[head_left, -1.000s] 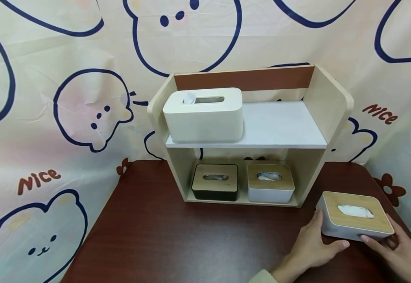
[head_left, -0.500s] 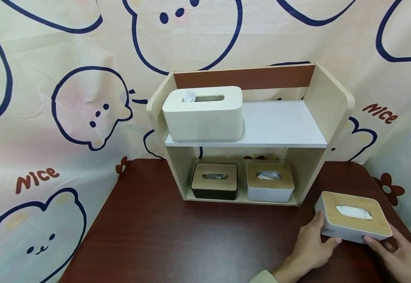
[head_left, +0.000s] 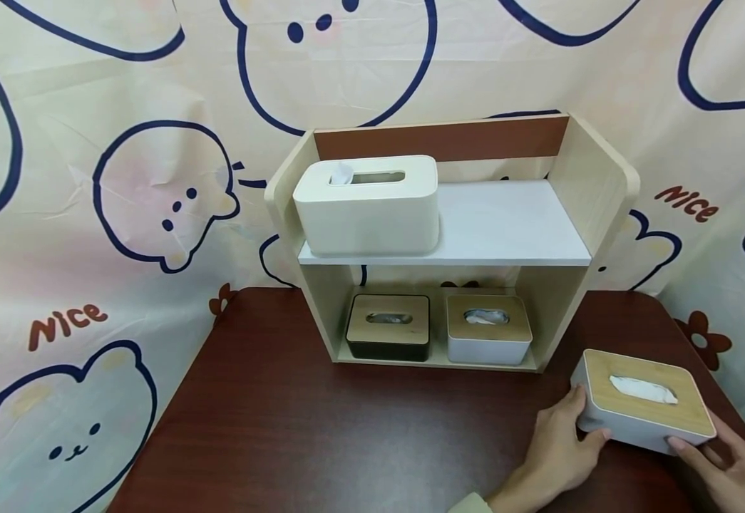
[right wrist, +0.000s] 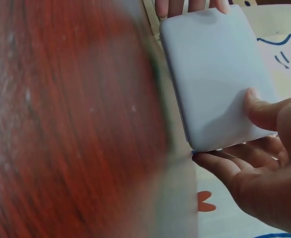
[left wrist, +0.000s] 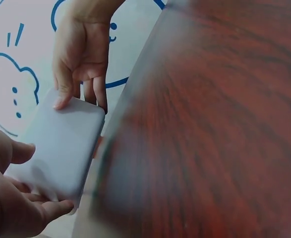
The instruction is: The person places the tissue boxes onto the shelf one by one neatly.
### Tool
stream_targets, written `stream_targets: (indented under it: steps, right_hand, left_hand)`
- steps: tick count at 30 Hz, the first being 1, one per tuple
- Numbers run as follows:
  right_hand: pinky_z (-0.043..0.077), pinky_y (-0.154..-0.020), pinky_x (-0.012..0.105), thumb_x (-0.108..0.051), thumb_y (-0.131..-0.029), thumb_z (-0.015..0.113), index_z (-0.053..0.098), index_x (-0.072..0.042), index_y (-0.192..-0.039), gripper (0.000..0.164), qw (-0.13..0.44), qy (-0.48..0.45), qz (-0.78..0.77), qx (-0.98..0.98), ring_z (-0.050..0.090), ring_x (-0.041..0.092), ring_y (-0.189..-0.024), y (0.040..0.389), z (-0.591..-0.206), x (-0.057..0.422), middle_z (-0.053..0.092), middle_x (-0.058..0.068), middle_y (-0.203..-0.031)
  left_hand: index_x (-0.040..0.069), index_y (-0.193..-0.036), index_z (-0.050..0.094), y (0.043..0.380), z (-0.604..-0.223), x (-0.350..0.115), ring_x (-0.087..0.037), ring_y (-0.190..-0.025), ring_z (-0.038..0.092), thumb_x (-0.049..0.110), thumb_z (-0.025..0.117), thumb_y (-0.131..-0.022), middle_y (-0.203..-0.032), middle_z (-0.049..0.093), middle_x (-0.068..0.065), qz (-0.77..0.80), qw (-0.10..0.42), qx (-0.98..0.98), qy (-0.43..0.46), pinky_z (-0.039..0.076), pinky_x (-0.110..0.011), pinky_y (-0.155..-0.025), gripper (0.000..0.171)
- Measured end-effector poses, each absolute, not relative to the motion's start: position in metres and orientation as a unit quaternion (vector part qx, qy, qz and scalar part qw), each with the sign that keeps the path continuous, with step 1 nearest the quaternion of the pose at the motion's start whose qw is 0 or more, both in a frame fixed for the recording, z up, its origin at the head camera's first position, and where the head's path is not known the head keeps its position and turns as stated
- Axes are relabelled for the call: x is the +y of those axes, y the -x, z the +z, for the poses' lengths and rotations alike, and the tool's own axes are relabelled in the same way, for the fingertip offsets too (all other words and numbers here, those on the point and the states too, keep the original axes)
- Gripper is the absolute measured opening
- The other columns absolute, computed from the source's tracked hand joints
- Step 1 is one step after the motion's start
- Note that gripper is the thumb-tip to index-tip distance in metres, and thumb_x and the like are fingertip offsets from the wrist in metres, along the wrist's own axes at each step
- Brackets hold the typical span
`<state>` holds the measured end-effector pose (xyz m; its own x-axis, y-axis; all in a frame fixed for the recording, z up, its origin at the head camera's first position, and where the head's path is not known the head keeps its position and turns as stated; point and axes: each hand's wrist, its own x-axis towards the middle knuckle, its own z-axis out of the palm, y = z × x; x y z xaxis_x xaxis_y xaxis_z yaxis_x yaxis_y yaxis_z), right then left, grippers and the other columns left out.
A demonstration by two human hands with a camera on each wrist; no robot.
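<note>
A white tissue box (head_left: 651, 399) with a light wood lid is between my two hands at the right side of the table, with white tissue showing in its slot. My left hand (head_left: 555, 447) holds its left end, the thumb near the lower front edge. At the opposite end, my right hand (head_left: 728, 463) grips the right side, its thumb against the front. Both wrist views show the box's smooth white side (left wrist: 61, 144), with thumbs on it and fingers around the ends. Some fingertips are hidden behind the box.
A two-tier wooden shelf (head_left: 445, 262) stands at the back of the dark red-brown table (head_left: 359, 434). A tall white tissue box (head_left: 368, 221) occupies its upper left. Below are a black tissue box (head_left: 388, 350) and another white one (head_left: 489, 352), both wood-lidded.
The held tissue box has turned slightly, its right end coming nearer to me. Both hands have moved with it. My left thumb has drawn back close to the box. The shelf boxes stay put.
</note>
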<state>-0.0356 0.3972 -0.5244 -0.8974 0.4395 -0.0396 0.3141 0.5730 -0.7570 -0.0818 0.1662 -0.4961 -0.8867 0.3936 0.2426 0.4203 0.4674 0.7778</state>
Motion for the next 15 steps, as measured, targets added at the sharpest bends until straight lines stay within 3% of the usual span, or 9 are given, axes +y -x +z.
stream_targets:
  steps: [2,4,6,11,15]
  right_hand:
    - [0.04,-0.066,-0.007,-0.018,-0.11,0.062,0.014,-0.007,-0.172,0.079,0.082,0.213,0.409,-0.884,0.023,0.03,-0.159,0.034,-0.523,0.396,0.016,0.028,-0.176]
    - [0.046,-0.065,-0.004,-0.018,-0.11,0.062,0.014,-0.006,-0.172,0.08,0.081,0.212,0.408,-0.884,0.026,0.045,-0.156,0.033,-0.519,0.394,0.017,0.029,-0.175]
    - [0.046,-0.064,-0.004,-0.016,-0.11,0.063,0.015,-0.004,-0.171,0.079,0.089,0.2,0.402,-0.889,0.029,0.052,-0.152,0.032,-0.515,0.391,0.02,0.033,-0.173]
    - [0.037,-0.065,-0.009,-0.012,-0.109,0.064,0.021,-0.003,-0.17,0.076,0.116,0.177,0.389,-0.896,0.032,0.047,-0.149,0.03,-0.506,0.38,0.025,0.034,-0.171]
    - [0.036,-0.064,-0.009,-0.01,-0.107,0.066,0.023,-0.003,-0.169,0.075,0.124,0.174,0.38,-0.9,0.039,0.057,-0.142,0.029,-0.497,0.37,0.028,0.036,-0.169]
  left_hand:
    - [0.004,-0.154,0.057,0.081,-0.494,0.163,-0.013,-0.14,0.06,0.027,0.079,-0.1,-0.153,0.063,-0.011,-0.461,0.033,-0.852,0.245,0.05,-0.017,-0.112,0.063]
    - [0.002,-0.153,0.058,0.08,-0.493,0.159,-0.013,-0.139,0.061,0.024,0.079,-0.099,-0.152,0.064,-0.012,-0.464,0.055,-0.847,0.251,0.05,-0.017,-0.111,0.062]
    - [0.001,-0.152,0.059,0.079,-0.491,0.155,-0.013,-0.138,0.061,0.021,0.079,-0.099,-0.151,0.065,-0.013,-0.468,0.075,-0.843,0.255,0.05,-0.016,-0.11,0.06]
    - [-0.001,-0.151,0.059,0.077,-0.486,0.147,-0.014,-0.139,0.061,0.016,0.079,-0.099,-0.151,0.064,-0.015,-0.484,0.09,-0.834,0.248,0.051,-0.017,-0.11,0.058]
    - [0.001,-0.149,0.061,0.076,-0.481,0.14,-0.012,-0.136,0.062,0.015,0.08,-0.098,-0.148,0.066,-0.013,-0.483,0.11,-0.834,0.243,0.052,-0.015,-0.107,0.056]
